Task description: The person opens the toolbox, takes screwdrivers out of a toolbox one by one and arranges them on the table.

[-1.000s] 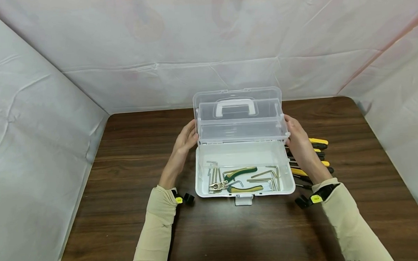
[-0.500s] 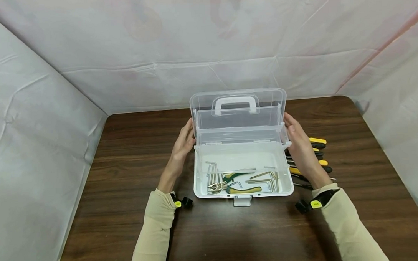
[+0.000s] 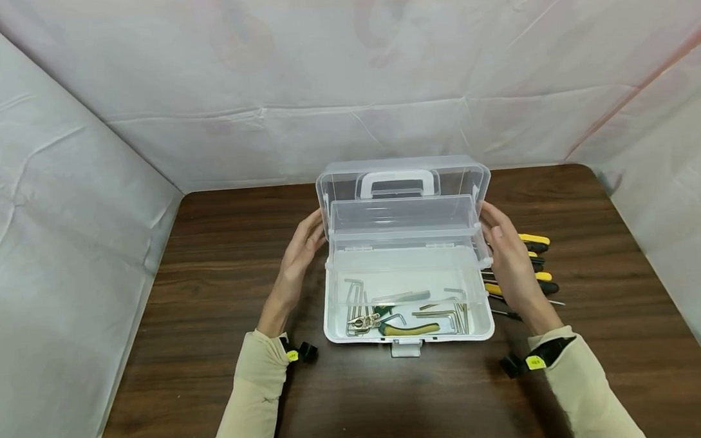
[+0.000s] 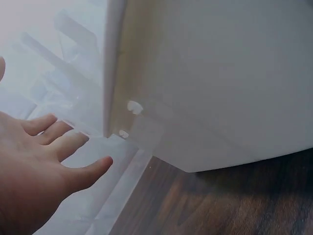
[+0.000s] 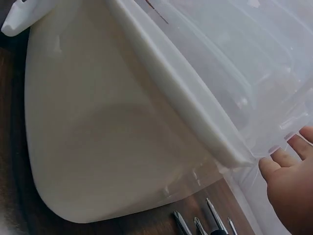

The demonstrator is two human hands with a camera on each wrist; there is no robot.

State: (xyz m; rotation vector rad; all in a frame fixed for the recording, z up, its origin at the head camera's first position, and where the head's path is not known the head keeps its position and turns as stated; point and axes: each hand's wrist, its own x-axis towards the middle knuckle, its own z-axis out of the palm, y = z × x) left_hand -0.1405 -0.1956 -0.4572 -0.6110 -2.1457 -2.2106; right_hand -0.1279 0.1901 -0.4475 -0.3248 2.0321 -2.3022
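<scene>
A white toolbox (image 3: pixel 407 261) stands on the table, its clear lid (image 3: pixel 340 182) with a white handle (image 3: pixel 398 175) tilted up at the back. Beneath the lid hangs a clear inner tray (image 3: pixel 405 214). Green-and-yellow pliers (image 3: pixel 409 330) and several hex keys (image 3: pixel 437 314) lie in the base, partly seen through the tray. My left hand (image 3: pixel 294 259), fingers extended, is against the lid's left side. On the opposite side my right hand (image 3: pixel 513 265) touches the lid with its fingertips, also visible as the right hand (image 5: pixel 293 191) in the right wrist view.
Several yellow-and-black screwdrivers (image 3: pixel 540 277) lie on the table right of the box, partly behind my right hand. A grey latch (image 3: pixel 406 350) sticks out from the box's front. White sheeting (image 3: pixel 220 140) borders the brown table (image 3: pixel 214 301).
The lid and inner tray have swung forward and down, covering more of the base's back. Both hands stay at the lid's sides. The pliers' upper handle is now veiled by the tray.
</scene>
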